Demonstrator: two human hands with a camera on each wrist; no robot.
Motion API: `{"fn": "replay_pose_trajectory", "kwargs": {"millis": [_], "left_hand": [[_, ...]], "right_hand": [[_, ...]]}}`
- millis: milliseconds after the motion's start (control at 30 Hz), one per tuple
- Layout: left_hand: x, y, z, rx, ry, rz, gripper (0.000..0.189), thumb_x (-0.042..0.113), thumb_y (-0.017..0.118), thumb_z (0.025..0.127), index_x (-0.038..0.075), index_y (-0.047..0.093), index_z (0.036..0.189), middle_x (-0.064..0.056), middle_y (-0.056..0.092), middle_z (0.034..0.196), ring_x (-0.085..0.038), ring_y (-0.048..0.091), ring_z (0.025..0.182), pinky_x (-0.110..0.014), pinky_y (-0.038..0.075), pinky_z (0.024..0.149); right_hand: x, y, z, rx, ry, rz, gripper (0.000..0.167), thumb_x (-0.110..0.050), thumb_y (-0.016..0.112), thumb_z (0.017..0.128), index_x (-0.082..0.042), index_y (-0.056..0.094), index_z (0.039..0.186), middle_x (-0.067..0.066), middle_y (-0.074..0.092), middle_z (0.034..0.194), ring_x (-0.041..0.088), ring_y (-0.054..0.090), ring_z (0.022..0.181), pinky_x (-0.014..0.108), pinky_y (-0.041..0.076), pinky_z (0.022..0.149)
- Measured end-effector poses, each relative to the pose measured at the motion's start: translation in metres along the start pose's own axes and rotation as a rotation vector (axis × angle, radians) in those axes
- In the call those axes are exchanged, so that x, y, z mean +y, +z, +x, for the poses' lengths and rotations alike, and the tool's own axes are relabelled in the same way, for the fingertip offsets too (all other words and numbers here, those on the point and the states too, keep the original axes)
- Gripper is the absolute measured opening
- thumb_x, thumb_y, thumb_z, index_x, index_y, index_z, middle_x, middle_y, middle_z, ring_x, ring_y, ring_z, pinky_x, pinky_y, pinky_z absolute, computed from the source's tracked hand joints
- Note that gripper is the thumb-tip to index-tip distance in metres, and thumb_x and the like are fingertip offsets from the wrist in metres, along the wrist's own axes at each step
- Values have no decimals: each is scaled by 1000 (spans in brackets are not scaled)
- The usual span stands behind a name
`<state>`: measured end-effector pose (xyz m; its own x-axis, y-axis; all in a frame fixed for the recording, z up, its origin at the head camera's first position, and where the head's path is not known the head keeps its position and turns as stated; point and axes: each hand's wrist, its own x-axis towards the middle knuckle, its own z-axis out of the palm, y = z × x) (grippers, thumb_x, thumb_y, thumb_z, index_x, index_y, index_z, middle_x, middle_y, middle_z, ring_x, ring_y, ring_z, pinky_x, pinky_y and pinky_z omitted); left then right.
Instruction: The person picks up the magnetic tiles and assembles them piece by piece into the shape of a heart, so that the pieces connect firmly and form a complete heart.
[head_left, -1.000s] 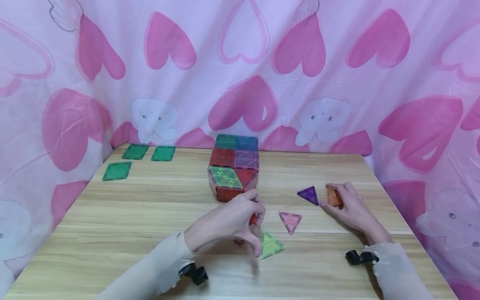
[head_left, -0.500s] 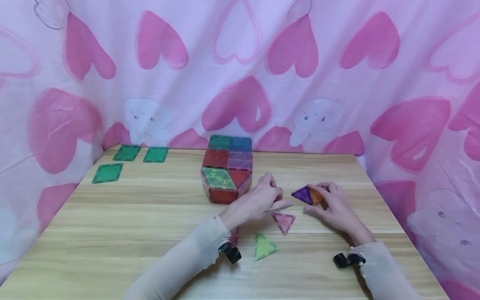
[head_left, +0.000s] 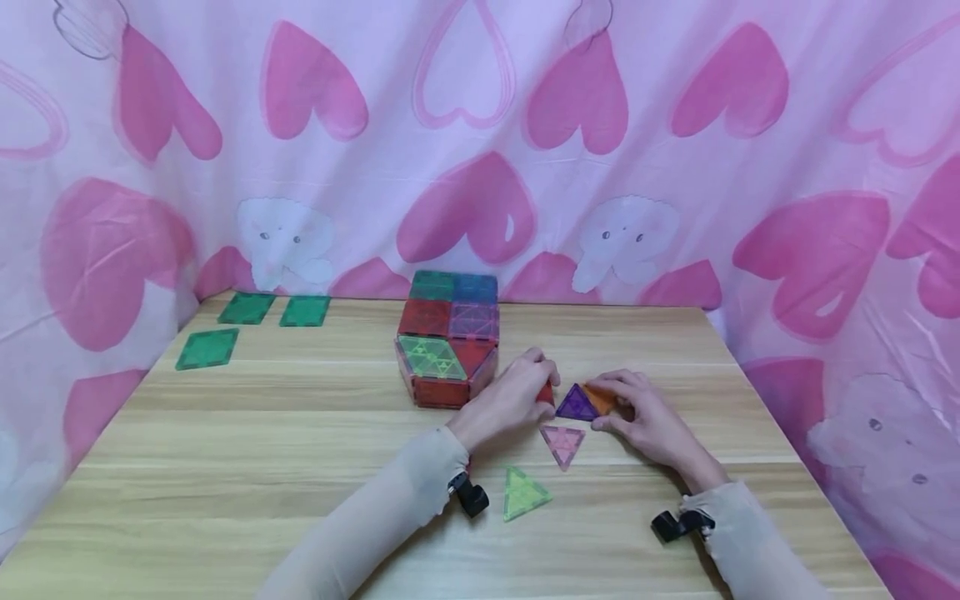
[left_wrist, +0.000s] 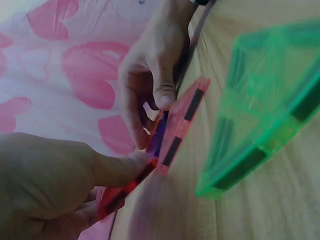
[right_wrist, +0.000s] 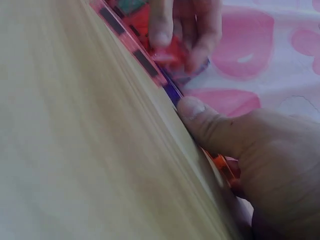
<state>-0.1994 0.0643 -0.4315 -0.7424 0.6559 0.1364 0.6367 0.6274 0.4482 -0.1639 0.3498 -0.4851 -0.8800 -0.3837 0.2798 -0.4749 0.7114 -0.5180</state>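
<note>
My left hand (head_left: pixel 504 404) pinches a red magnetic tile (head_left: pixel 547 393) between thumb and fingers, tilted off the table in the left wrist view. Its tip is close to a purple triangle tile (head_left: pixel 576 403) lying on the table; whether they touch, I cannot tell. My right hand (head_left: pixel 647 418) grips an orange tile (head_left: pixel 602 398) that sits edge to edge with the purple one, and the thumb is at the purple tile's edge. The fingers partly hide the orange tile. Just in front lies a pink triangle tile (head_left: pixel 562 445), and nearer still a light green triangle tile (head_left: pixel 524 494).
A block built of coloured tiles (head_left: pixel 426 317) stands behind my left hand, with a light green diamond on its top. Several green tiles (head_left: pixel 208 348) lie at the table's back left. Part of another pinkish-red tile shows beside my left wrist. A pink patterned curtain (head_left: pixel 480 225) hangs behind the table.
My left hand has moved right and away from me with the red tile. The right hand has slid the orange tile left against the purple one, and both have shifted left toward the red tile.
</note>
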Motion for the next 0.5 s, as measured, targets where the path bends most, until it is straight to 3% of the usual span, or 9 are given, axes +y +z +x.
{"fn": "replay_pose_trajectory", "kwargs": {"millis": [200,300,400,500], "left_hand": [[-6,13,9,2,16,41,57,18,84,102,3,63,152,-9,68,138,-21,66,131,-26,52,115],[-8,18,10,-7,-3,72,63,20,80,105,4,55,161,-9,67,144,-22,62,140,-30,49,121],[-7,19,8,-17,-29,119,48,23,76,108,10,65,154,-8,66,143,-22,60,139,-32,51,118],[-4,18,5,-12,-57,135,25,27,76,108,16,80,130,-7,66,132,-23,60,127,-34,55,110]], "right_hand": [[-3,4,1,11,17,20,58,-17,91,94,-16,71,148,4,67,150,32,59,141,56,43,118],[-4,5,1,19,27,15,59,-15,90,94,-14,69,150,6,67,151,32,59,141,57,45,116],[-5,5,1,33,45,2,61,-15,91,93,-13,68,149,8,68,149,32,60,138,56,47,114],[-5,5,1,47,65,0,60,-15,92,92,-12,69,147,9,68,146,33,59,137,56,48,112]]}}
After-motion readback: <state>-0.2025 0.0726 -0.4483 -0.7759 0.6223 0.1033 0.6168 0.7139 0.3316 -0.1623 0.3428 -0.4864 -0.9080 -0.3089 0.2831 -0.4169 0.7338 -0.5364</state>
